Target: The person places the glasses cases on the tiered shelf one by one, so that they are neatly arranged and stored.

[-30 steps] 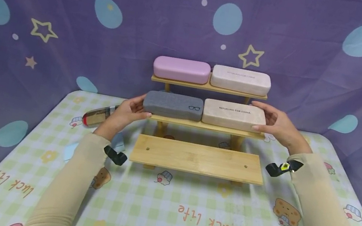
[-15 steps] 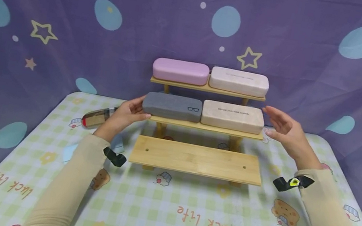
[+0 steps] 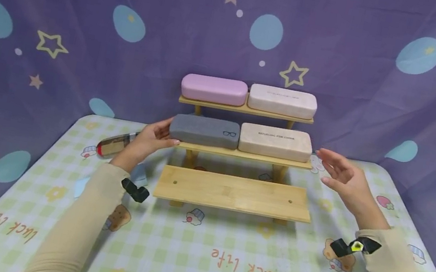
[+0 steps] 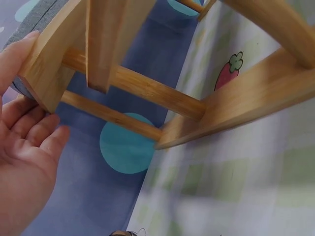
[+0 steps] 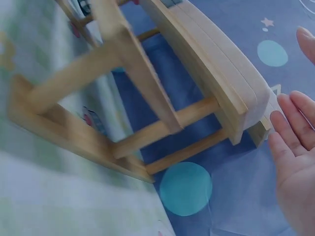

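Note:
A grey glasses case (image 3: 205,131) with a small glasses print lies on the middle shelf (image 3: 215,150) of a wooden stepped rack. My left hand (image 3: 150,141) holds its left end, thumb at the front and fingers behind; in the left wrist view the other fingers of that hand (image 4: 24,157) lie by the shelf's end. Beside the grey case sits a beige glasses case (image 3: 275,143) with printed lettering. My right hand (image 3: 347,183) is apart from it, to its right, fingers loosely bent and holding nothing. The top shelf bears a pink case (image 3: 214,89) and a whitish case (image 3: 283,101).
The rack's bottom shelf (image 3: 234,193) is bare wood. Left of the rack, partly behind my left arm, lie a brown-and-clear object with a red end (image 3: 112,145) and a light blue piece (image 3: 139,174). A checked cloth (image 3: 162,252) covers the table; a purple curtain (image 3: 171,1) hangs behind.
My right hand has let go of the beige case and drawn away to the right and towards me. The left hand stays at the grey case. The view has tilted slightly.

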The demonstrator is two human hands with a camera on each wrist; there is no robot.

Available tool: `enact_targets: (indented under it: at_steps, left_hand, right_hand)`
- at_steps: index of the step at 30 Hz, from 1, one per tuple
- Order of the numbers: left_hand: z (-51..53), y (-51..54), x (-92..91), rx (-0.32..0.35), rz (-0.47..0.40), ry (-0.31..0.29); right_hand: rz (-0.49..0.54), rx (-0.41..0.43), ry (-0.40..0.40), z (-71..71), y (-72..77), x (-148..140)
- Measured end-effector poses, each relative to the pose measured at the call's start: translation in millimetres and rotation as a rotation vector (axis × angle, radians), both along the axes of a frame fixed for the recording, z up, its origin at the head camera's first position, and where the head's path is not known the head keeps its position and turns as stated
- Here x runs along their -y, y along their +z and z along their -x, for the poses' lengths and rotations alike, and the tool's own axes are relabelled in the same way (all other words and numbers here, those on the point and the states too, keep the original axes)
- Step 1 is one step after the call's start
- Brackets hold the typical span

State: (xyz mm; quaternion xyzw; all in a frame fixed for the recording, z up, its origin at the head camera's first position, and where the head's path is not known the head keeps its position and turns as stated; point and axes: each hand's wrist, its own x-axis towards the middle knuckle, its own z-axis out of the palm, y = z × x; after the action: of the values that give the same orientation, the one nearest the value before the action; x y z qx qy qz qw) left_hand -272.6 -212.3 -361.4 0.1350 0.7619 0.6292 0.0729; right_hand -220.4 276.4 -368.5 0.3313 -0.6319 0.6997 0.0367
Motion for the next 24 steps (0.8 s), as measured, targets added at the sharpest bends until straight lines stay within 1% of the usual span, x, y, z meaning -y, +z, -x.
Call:
enact_targets:
  at_steps: [2,5,6,9,12,13,16,18,21,24]
  left_hand:
    - [-1.2,1.1,0.4,-0.006,0.006,0.003]
    - [-2.5,2.6,0.6,-0.026,0.013,0.012]
    - [-5.1,6.2,-0.6,-0.028,0.02,0.014]
    - [-6.4,6.8,0.3,-0.048,0.032,0.012]
    - [-9.5,6.1,5.4,-0.064,0.059,0.002]
    - [-8.7,2.8,8.9,-0.075,0.066,0.003]
    - [-15.3,4.0,15.9,-0.087,0.089,0.007]
    - [-20.5,5.2,20.4,-0.083,0.099,0.02]
    - [-29.7,6.0,27.6,-0.08,0.105,0.026]
    - [-38.3,5.3,35.1,-0.112,0.105,0.017]
  right_hand:
    - [0.007,-0.017,0.037,-5.5,-4.7,0.4]
    - [-0.023,-0.027,0.086,-13.7,-12.0,0.4]
    - [-0.036,-0.026,0.085,-16.4,-14.1,0.8]
    - [-0.082,-0.004,0.072,-23.8,-18.6,2.2]
    - [-0.123,0.028,0.057,-29.2,-23.3,4.0]
    - [-0.138,0.041,0.058,-30.7,-25.1,4.1]
    - [-0.184,0.077,0.051,-34.4,-30.2,4.8]
    - [-0.209,0.104,0.037,-37.2,-33.3,6.4]
    - [-0.222,0.131,0.016,-40.4,-36.9,9.3]
    - [-0.232,0.142,0.0,-42.3,-39.9,10.6]
